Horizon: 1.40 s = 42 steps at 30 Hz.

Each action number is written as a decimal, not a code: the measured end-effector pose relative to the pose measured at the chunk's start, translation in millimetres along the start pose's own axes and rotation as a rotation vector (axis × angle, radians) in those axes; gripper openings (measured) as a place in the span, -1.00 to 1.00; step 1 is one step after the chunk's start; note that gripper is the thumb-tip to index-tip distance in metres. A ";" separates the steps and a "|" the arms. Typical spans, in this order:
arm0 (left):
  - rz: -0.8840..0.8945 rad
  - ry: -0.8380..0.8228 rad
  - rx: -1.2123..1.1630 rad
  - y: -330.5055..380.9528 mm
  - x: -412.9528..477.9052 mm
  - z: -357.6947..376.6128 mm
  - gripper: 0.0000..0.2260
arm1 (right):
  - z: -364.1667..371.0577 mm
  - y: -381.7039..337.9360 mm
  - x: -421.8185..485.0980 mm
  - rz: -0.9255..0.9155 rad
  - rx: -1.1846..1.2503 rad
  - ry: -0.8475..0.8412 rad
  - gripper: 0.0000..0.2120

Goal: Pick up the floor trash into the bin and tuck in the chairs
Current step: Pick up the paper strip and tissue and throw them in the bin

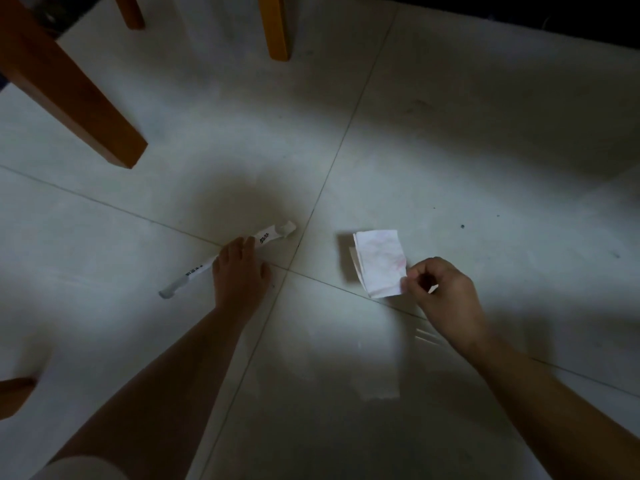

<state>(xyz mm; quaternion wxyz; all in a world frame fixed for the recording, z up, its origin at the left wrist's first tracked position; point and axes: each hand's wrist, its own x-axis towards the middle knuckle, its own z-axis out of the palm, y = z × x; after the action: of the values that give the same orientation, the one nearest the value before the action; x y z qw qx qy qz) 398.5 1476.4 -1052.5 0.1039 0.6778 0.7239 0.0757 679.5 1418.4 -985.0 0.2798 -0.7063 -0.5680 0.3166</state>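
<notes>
Left hand (239, 271) outstretched, right hand (440, 292) pinching

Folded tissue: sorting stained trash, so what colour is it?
The folded tissue is white with faint pink stains, clearest in head view.

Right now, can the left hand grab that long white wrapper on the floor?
Probably yes. The left hand lies across the wrapper with its fingers touching it. Nothing covers the wrapper, and the nearest wooden leg stands well clear.

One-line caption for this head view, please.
Left hand touches a long paper wrapper while right hand pinches a folded tissue on the tiled floor.
</notes>
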 end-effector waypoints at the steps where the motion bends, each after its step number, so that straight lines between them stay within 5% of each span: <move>1: -0.018 -0.006 0.003 -1.4 0.6 -0.9 -0.61 | 1.2 -0.3 -0.6 0.004 0.005 -0.008 -0.89; 17: -0.276 -0.057 -0.255 37.6 -52.3 9.4 -0.77 | 4.2 12.0 -16.9 0.063 0.027 -0.073 -0.93; 22: -0.361 -0.009 -0.408 67.6 -69.9 -4.1 -0.80 | 2.7 5.8 -46.2 0.243 0.086 0.074 -0.92; 37: -0.564 0.211 -0.730 143.3 -139.4 -254.7 -0.85 | -141.7 -215.0 -125.8 0.249 0.178 0.244 -0.93; 42: -0.426 0.257 -0.750 171.9 -169.7 -359.7 -0.87 | -208.2 -295.1 -154.4 0.199 0.194 0.247 -0.79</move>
<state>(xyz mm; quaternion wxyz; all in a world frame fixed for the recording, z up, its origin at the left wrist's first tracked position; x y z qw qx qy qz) 483.6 1330.5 -653.5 0.2648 0.4142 0.7769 0.3932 630.5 1318.3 -608.4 0.3813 -0.7624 -0.4234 0.3068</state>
